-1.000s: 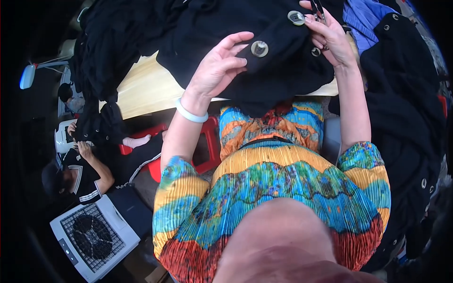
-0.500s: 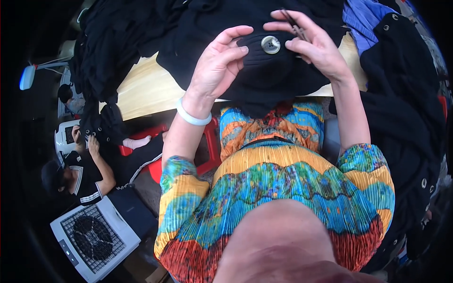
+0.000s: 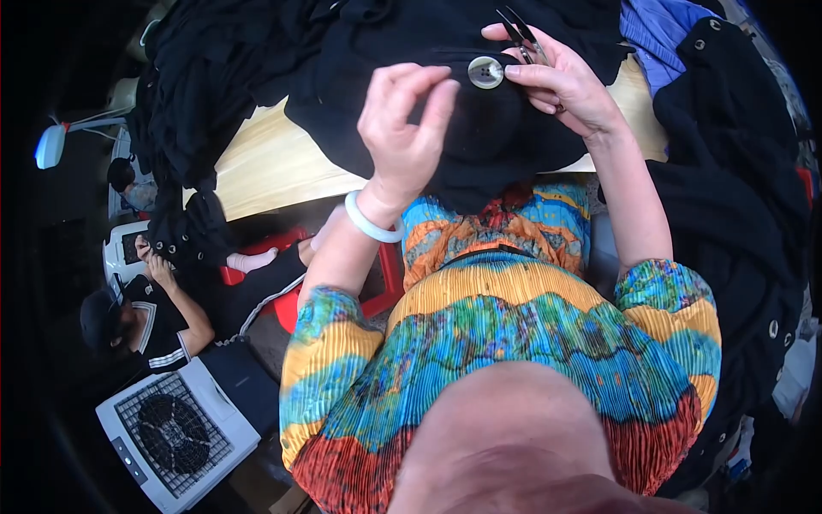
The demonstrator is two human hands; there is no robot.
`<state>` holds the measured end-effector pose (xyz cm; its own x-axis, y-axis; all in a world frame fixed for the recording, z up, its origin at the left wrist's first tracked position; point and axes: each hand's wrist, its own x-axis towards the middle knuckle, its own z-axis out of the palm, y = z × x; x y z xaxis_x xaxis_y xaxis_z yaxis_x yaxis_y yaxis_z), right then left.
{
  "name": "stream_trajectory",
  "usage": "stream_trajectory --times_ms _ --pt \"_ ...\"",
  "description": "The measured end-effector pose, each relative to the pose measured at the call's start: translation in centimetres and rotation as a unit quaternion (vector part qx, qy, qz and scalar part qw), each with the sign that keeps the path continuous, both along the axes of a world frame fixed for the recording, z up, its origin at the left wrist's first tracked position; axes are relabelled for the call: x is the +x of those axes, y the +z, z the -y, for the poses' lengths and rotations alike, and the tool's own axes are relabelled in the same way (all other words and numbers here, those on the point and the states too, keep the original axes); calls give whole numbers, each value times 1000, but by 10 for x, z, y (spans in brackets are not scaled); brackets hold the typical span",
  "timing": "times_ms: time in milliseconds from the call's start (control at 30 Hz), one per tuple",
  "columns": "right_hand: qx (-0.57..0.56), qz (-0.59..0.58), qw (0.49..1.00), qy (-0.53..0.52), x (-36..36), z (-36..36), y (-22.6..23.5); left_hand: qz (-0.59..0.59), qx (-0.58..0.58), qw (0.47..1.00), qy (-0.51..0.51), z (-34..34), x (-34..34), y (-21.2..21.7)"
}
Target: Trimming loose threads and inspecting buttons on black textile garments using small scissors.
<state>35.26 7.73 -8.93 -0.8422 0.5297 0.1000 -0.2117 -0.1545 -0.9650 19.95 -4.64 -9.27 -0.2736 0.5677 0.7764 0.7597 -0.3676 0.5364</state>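
Note:
A large pale round button (image 3: 485,74) with dark holes lies against the black garment (image 3: 488,128) in front of me. My right hand (image 3: 565,81) is closed around small dark thread snips (image 3: 521,41), their blades pointing up and away. Its thumb tip touches the button's right edge. To the left of the button, my left hand (image 3: 404,124) hovers over the cloth, thumb and forefinger bent into a pinch. Whatever is between those fingertips is too small or blurred to make out. A pale bangle (image 3: 370,220) circles my left wrist.
Black garments heap at the far left (image 3: 214,68) and right (image 3: 719,197) of the wooden table (image 3: 274,163). Blue striped cloth (image 3: 659,38) lies far right. At left, a co-worker (image 3: 145,317) handles dark cloth beside a red stool (image 3: 377,287) and a fan unit (image 3: 175,433).
My left hand has turned and drawn its fingertips together into a pinch. The right thumb has come onto the button, and the snips have shifted slightly left and upright.

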Motion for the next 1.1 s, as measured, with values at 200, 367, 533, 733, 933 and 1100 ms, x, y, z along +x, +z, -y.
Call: stream_trajectory --times_ms 200,367,533,733,933,1100 --pt "19 8 998 -52 -6 11 0 -46 -22 998 29 -8 9 -11" --pt "94 29 990 -103 -5 16 0 0 -60 998 8 -9 6 -16" --pt "-4 7 999 -33 1 7 -5 -34 -57 998 -23 -4 10 -6" --pt "-17 40 999 5 -3 9 -2 -45 -41 998 -32 -5 8 1" --pt "-59 28 998 19 0 8 -6 66 -69 993 -69 -6 8 -3" --pt "42 29 998 -31 -1 15 -1 195 -128 969 -85 -4 2 -14"
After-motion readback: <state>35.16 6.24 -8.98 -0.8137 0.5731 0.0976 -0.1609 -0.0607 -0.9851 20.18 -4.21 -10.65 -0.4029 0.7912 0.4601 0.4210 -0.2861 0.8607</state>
